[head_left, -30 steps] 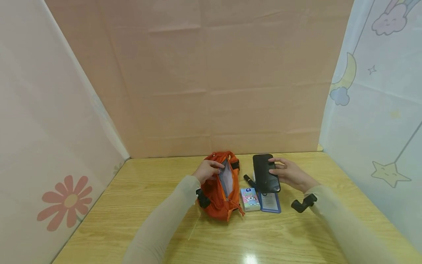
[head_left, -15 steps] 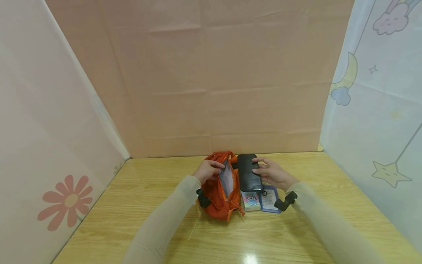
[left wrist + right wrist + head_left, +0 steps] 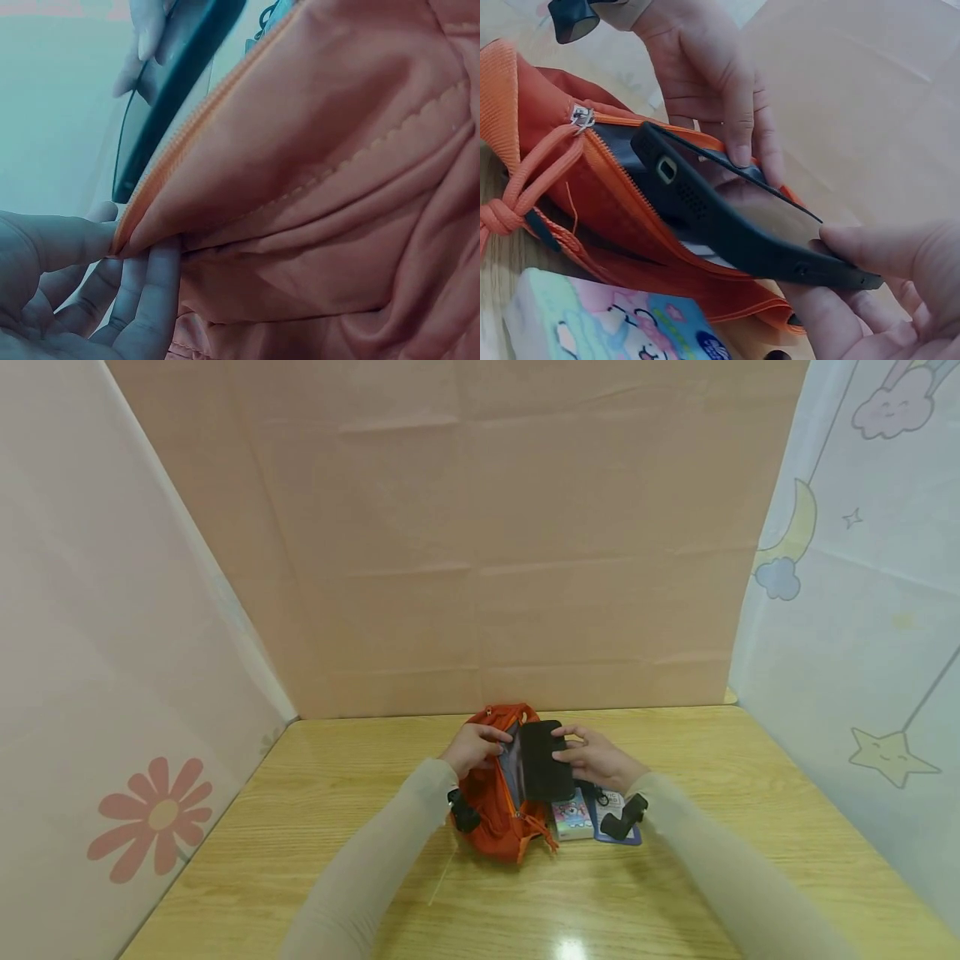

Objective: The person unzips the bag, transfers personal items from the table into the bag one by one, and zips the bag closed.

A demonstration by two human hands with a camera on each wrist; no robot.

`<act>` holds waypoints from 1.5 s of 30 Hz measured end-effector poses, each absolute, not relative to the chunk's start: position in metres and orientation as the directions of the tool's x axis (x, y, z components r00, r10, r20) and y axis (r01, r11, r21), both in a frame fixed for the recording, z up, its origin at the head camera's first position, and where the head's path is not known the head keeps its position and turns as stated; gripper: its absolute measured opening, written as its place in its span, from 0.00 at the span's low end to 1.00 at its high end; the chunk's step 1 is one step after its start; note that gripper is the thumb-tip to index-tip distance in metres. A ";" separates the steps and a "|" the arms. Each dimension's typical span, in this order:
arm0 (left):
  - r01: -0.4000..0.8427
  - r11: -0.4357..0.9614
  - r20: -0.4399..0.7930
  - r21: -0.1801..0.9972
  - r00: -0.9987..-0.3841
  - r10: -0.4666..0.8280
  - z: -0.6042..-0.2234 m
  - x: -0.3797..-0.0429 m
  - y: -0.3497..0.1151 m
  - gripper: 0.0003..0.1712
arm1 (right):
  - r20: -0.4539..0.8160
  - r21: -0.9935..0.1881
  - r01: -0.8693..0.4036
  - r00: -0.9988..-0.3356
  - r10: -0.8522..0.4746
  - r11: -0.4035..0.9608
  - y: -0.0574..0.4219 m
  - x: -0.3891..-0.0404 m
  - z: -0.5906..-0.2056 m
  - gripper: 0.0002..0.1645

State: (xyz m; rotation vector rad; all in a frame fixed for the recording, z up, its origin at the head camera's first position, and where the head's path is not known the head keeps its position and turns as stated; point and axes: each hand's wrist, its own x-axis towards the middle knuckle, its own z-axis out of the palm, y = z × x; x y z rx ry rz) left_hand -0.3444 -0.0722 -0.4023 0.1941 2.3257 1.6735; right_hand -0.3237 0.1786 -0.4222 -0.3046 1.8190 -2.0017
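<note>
An orange zippered bag (image 3: 495, 827) lies on the table with its zip spread, its grey lining showing. My left hand (image 3: 474, 749) pinches the zip edge on the bag's left side; in the left wrist view the thumb (image 3: 67, 240) and fingers close on that orange edge. My right hand (image 3: 600, 760) holds a black smartphone (image 3: 546, 762) by its right side, thumb on the screen side and fingers beneath. In the right wrist view the phone (image 3: 727, 217) is tilted over the open zip, its port end overlapping the mouth of the bag.
Right of the bag lie a tissue pack (image 3: 572, 817) with a cartoon print and a blue-framed card holder (image 3: 633, 837), partly behind my right wrist. An orange cord (image 3: 532, 187) hangs from the zip pull. A peach-coloured wall (image 3: 480, 568) stands behind the table (image 3: 360, 793).
My right hand has carried the phone leftward, from above the card holder and small items to over the bag's opening. The left hand has stayed on the zip edge.
</note>
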 end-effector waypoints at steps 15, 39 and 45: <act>-0.054 0.317 -0.145 0.947 -0.952 0.270 -0.403 -0.345 -0.071 0.15 | -0.171 -0.983 0.186 -0.905 -0.390 -0.001 0.163 -0.327 -0.425 0.29; -0.064 0.339 -0.162 0.939 -0.949 0.269 -0.405 -0.345 -0.069 0.15 | -0.216 -0.974 0.172 -0.908 -0.359 0.150 0.144 -0.323 -0.418 0.37; -0.060 0.347 -0.160 0.936 -0.950 0.268 -0.406 -0.345 -0.068 0.15 | -0.235 -0.968 0.183 -0.904 -0.357 0.172 0.145 -0.322 -0.418 0.39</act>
